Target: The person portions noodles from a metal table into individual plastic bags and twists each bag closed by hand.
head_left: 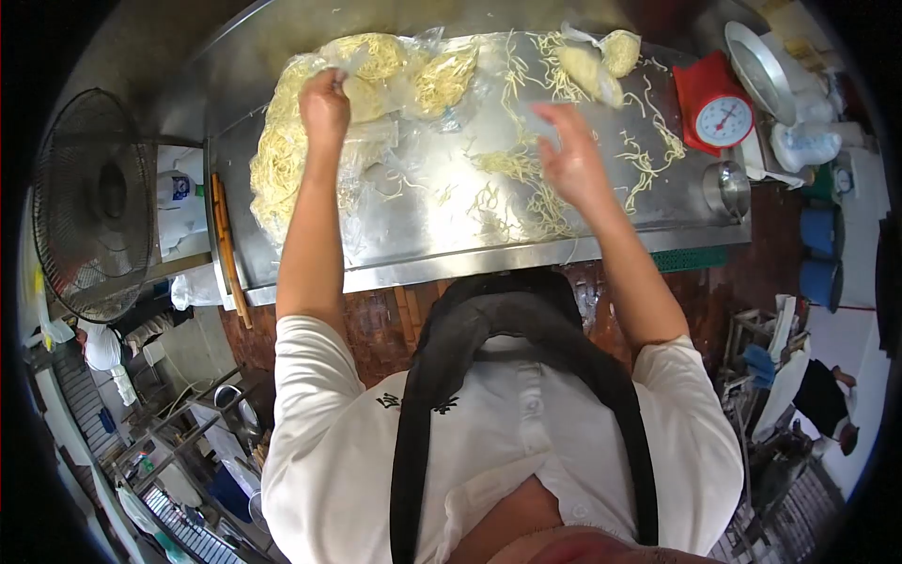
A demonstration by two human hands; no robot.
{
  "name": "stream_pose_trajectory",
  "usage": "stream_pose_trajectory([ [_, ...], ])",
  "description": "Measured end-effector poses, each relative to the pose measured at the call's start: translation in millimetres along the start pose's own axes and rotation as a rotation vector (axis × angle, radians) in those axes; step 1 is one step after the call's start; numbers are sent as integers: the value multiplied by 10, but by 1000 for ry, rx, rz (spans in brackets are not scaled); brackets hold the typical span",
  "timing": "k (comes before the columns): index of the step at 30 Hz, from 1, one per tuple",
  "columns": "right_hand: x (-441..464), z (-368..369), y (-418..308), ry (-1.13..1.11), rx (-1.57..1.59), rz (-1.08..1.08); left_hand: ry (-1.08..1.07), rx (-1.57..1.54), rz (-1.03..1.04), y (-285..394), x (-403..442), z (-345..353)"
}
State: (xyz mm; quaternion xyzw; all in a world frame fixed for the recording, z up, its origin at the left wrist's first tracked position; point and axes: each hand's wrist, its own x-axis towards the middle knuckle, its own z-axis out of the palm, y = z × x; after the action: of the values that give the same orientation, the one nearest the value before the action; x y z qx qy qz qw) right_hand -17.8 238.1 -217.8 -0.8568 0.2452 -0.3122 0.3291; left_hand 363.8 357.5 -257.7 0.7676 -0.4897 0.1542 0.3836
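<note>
Metal worktop (437, 202) carries heaped, bagged noodles (278, 179) on its left, near the left hand (325, 108), whose fingers curl; whether they grip plastic, I cannot tell. Nearer the right hand (567, 155), fingers parted and seemingly empty over loose noodles (507, 166), a small bag (586, 72) lies just beyond, its long axis slanting down rightward.

Pale yellow noodles (279, 169), heaped at left, loose strands (512, 166) scattered.

Left arm (317, 226): reaching out ahead, almost straight, bare below the elbow.
Left hand (325, 105): fingers curled in, the tips hard to make out from here.
Right arm (637, 273): stretched forward, slanting inward.
Right hand (569, 158): loosely open, fingers blurred.
</note>
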Motion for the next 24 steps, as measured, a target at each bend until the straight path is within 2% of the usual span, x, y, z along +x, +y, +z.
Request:
stream_pose_trajectory([
  [2, -53, 340, 15, -139, 22, -16, -53, -92, -87, 347, 154, -358],
  [5, 138, 685, -344, -97, 66, -76, -19, -370, -101, 884, 275, -748],
  [8, 173, 1054, -472, -70, -61, -80, -161, -670, -270, 1460, 148, -951],
  [10, 71, 1162, -413, -167, -99, 21, -469, -624, -233, 1466, -239, -605],
  [12, -199, 1348, -75, -360, -90, 148, -653, -537, -458, 1448, -773, -133],
  [13, -382, 1438, 274, -482, -75, 190, -703, -764, -630, 1359, -924, -25],
  [14, -586, 1473, 547, -483, 155, 295, -748, -994, -807, 1265, -1025, 79],
  [15, -759, 1462, 701, -484, 386, 401, -721, -1123, -848, 1236, -1089, 62],
  [16, -761, 1359, 675, -460, 410, 432, -694, -1253, -890, 1236, -1129, 24],
  [18, -699, 1147, 613, -394, 454, 486, -526, -1295, -665, 1242, -1193, -140],
  [19, -660, 1091, 584, -382, 436, 347, -649, -927, -466, 1171, -1351, -100],
  [21, -617, 1055, 367, -399, 292, 272, -640, -718, -222, 1366, -1889, 93],
  [22, -553, 1015, 193, -410, 222, 232, -608, -702, -221, 1431, -2037, 232],
  [23, -468, 878, -60, -430, 352, 319, -576, -686, -220, 1496, -2185, 371],
  [24, -391, 753, -171, -411, 377, 310, -523, -761, -331, 1502, -2228, 543],
])
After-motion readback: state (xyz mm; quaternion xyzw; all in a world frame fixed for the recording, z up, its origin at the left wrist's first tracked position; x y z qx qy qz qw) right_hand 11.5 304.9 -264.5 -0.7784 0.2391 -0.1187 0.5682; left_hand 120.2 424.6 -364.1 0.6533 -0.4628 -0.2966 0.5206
